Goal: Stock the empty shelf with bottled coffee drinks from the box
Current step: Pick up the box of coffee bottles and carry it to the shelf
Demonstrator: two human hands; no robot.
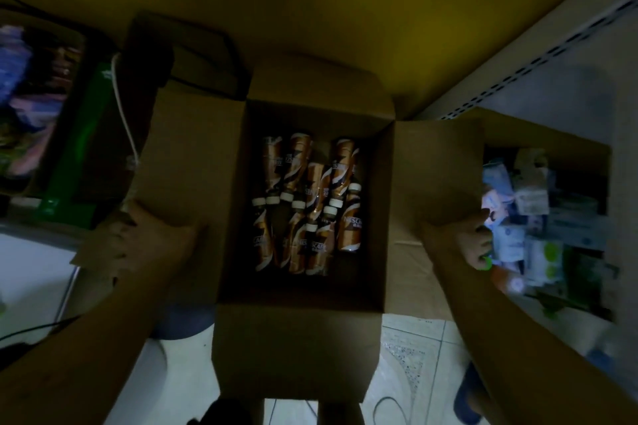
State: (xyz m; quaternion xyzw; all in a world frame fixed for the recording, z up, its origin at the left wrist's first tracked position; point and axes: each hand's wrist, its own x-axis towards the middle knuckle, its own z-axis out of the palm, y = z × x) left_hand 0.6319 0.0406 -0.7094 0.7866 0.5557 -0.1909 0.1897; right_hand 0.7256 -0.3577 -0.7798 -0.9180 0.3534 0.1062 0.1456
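While each hand holds a side flap, left hand [152, 235] and right hand [473, 238] keep the box [297, 348] open on the floor. Coffee bottles [307, 203] lie flat inside, probably about nine; it is dark.

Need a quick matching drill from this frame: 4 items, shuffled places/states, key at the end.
1. coffee bottles
2. left hand
3. right hand
4. second carton

A. grips the box's right flap
B. lying down inside the open box
C. on the floor at far right, full of mixed packets
D. grips the box's left flap

Pairs: 1-B, 2-D, 3-A, 4-C
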